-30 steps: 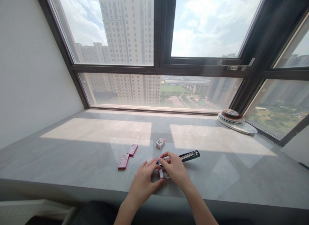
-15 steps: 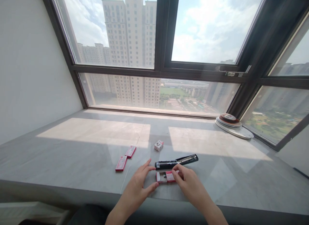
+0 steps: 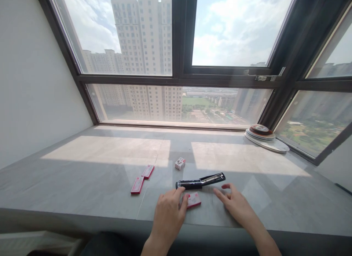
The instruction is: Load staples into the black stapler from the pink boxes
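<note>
My left hand (image 3: 169, 210) is closed at the left end of a small red-and-white staple box (image 3: 194, 200), its thumb against the box and its fingers covering that end. Just behind the box lies a black stapler (image 3: 189, 184), opened out so that its upper arm (image 3: 214, 178) slants away to the right with the metal channel showing. My right hand (image 3: 239, 206) is over the counter to the right of the box, holding nothing, its fingers apart and its fingertips a little short of the stapler.
Two more red-and-white boxes lie to the left, a nearer one (image 3: 137, 185) and a farther one (image 3: 148, 171), touching at a corner. A small white box (image 3: 180, 163) sits behind the stapler. Stacked plates (image 3: 265, 138) stand by the window at the right. The counter's front edge (image 3: 110, 216) runs close by.
My right hand has let go of the box and moved right. My left hand has moved right onto the box's left end. The box's pulled-out tray no longer shows.
</note>
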Demonstrator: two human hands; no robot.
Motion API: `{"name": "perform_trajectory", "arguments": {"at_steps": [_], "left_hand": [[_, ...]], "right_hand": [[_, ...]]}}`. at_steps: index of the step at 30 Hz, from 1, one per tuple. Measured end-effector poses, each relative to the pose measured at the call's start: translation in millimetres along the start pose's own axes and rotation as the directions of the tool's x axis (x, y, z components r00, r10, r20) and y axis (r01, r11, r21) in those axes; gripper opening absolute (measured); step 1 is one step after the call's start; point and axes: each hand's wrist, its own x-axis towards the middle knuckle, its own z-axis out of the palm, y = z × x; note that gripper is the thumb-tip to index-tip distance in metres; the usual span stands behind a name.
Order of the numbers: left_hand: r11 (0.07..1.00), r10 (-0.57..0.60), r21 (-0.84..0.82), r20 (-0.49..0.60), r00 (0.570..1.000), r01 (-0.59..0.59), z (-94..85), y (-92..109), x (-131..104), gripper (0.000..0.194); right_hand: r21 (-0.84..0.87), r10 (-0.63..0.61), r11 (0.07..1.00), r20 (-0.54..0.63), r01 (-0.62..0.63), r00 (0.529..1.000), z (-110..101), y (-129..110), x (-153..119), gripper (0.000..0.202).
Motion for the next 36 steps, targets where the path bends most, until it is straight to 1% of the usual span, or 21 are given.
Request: {"name": "perform_trajectory", "arguments": {"at_steps": [2,3,5,7,10,11,13,15,17,20,22,24,26,28,31,33,36], "left_hand": [[1.000,0.029,0.001,0.007,1.000,-0.029,5.8,-4,3,0.036],[1.000,0.026,-0.002,0.011,1.000,-0.026,8.6,-5,5,0.037],[1.000,-0.001,-0.017,0.017,1.000,0.001,12.8,-6,10,0.037],[0.999,-0.030,-0.031,0.023,0.999,0.030,14.4,-5,14,0.035],[0.999,-0.040,-0.032,0.035,0.999,0.041,13.5,-3,18,0.033],[0.999,-0.037,-0.027,0.036,0.999,0.038,12.8,-2,18,0.033],[1.000,-0.028,-0.002,0.034,0.999,0.028,11.3,-2,18,0.033],[0.999,-0.008,0.034,0.031,0.999,0.006,9.5,-2,16,0.036],[0.997,0.019,0.073,0.028,0.999,-0.021,7.2,0,16,0.039],[0.992,0.080,0.102,0.010,0.997,-0.081,3.7,6,16,0.036],[0.985,0.162,0.065,0.021,0.987,-0.163,1.6,10,15,0.027],[0.974,0.224,0.022,0.040,0.974,-0.225,-0.7,8,13,0.014],[0.974,0.221,0.034,0.040,0.974,-0.223,-4.7,-2,10,0.010],[0.978,0.178,0.106,0.005,0.984,-0.177,-11.7,-19,9,0.014],[0.967,0.110,0.239,-0.089,0.990,-0.086,-27.8,-53,11,0.020],[0.953,0.065,0.304,-0.163,0.984,-0.013,-39.2,-77,15,0.024],[0.942,0.004,0.325,-0.255,0.967,0.082,-50.8,-110,22,0.025]], "right_hand": [[0.184,-0.004,0.983,-0.007,0.005,1.000,-19,8,13,0.081],[0.271,-0.035,0.962,0.014,0.030,0.999,-26,7,19,0.085],[0.387,-0.137,0.917,0.075,0.098,0.988,-32,-6,32,0.079],[0.436,-0.255,0.882,0.119,0.180,0.959,-29,-29,43,0.068],[0.439,-0.415,0.840,0.137,0.321,0.899,-9,-67,57,0.058],[0.412,-0.457,0.833,0.140,0.368,0.878,-1,-78,60,0.054],[0.300,-0.517,0.837,0.155,0.459,0.842,16,-95,62,0.048],[0.142,-0.551,0.834,0.186,0.533,0.813,29,-106,61,0.043],[-0.013,-0.567,0.812,0.220,0.583,0.794,37,-112,58,0.039],[-0.178,-0.579,0.762,0.244,0.623,0.778,42,-115,52,0.031],[-0.217,-0.579,0.748,0.250,0.627,0.776,42,-115,50,0.028],[-0.216,-0.570,0.755,0.250,0.619,0.782,41,-114,49,0.028],[-0.208,-0.561,0.767,0.242,0.607,0.792,39,-112,49,0.030],[-0.203,-0.552,0.777,0.235,0.596,0.800,39,-110,49,0.031],[-0.196,-0.537,0.793,0.225,0.578,0.813,40,-108,49,0.033],[-0.187,-0.530,0.802,0.216,0.567,0.820,40,-108,49,0.034],[-0.178,-0.522,0.811,0.208,0.557,0.827,41,-108,48,0.033]]}}
